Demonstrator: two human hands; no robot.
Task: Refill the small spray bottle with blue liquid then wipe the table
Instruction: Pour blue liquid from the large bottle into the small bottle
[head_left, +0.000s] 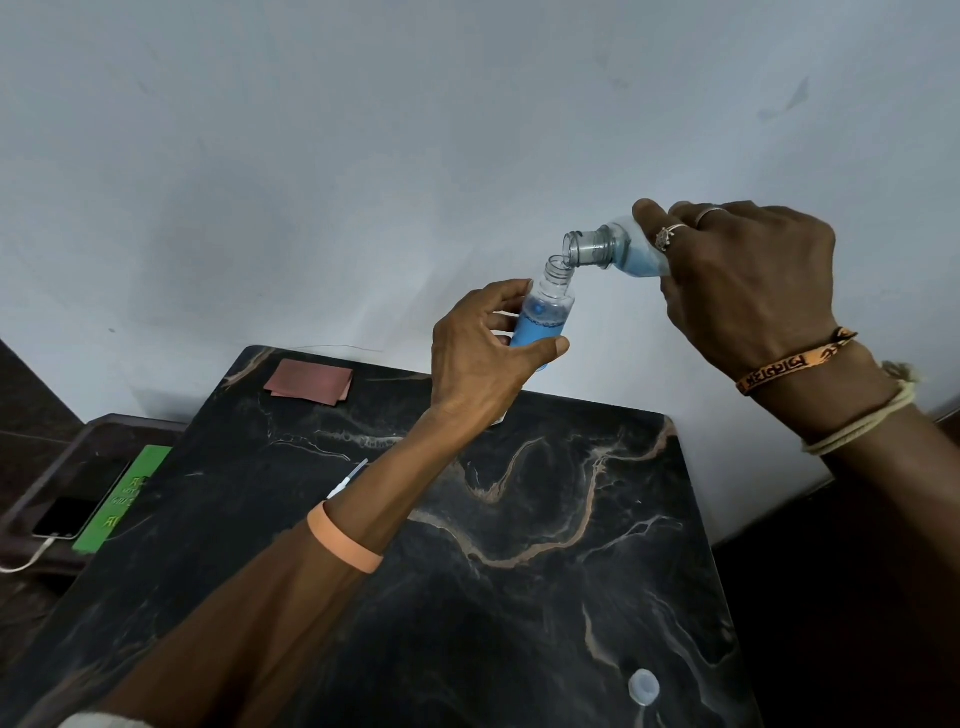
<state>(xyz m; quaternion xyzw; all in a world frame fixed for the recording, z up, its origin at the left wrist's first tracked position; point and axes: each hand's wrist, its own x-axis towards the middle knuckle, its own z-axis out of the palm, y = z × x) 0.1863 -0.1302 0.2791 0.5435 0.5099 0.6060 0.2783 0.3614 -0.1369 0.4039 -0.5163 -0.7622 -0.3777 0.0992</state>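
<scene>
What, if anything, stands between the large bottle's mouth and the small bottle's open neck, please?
Nothing visible does. The small bottle, held by the left hand, is uncapped, and the large bottle, tilted in the right hand, has its open mouth right at that neck.

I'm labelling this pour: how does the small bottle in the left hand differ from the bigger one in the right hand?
Pose: the small spray bottle stands nearly upright in the left hand; the refill bottle lies tipped in the right hand, mouth above the small one's. Neck: the small spray bottle's is narrower than the refill bottle's. Both are clear, uncapped and hold blue liquid.
</scene>
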